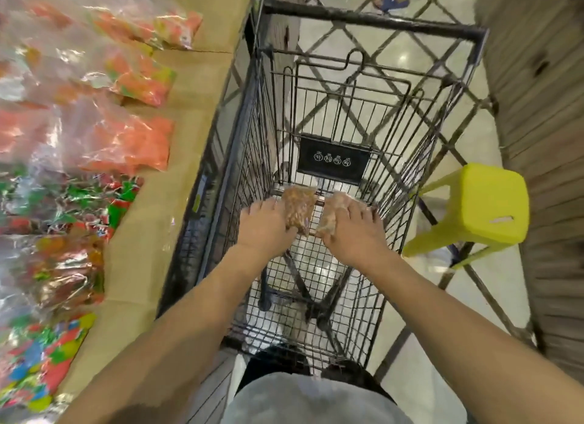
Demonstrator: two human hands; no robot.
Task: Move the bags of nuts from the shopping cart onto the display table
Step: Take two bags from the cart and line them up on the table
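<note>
Both bare forearms reach forward into the shopping cart. The left hand grips a brown bag of nuts, which sticks out at 1 o'clock from the hand; the fingers lie on top of it and the thumb closes from below. Just beside it, the right hand holds a paler bag of nuts in the same way, the bag at 11 o'clock from this hand. Both bags are inside the wire basket, above its bottom grid and near each other. Behind them, at 12 o'clock, a black plaque with small white icons hangs on the wire flap. At 9 o'clock from the cart runs the display table, with colourful sweet packets on it. At 3 o'clock stands a yellow stool.
</note>
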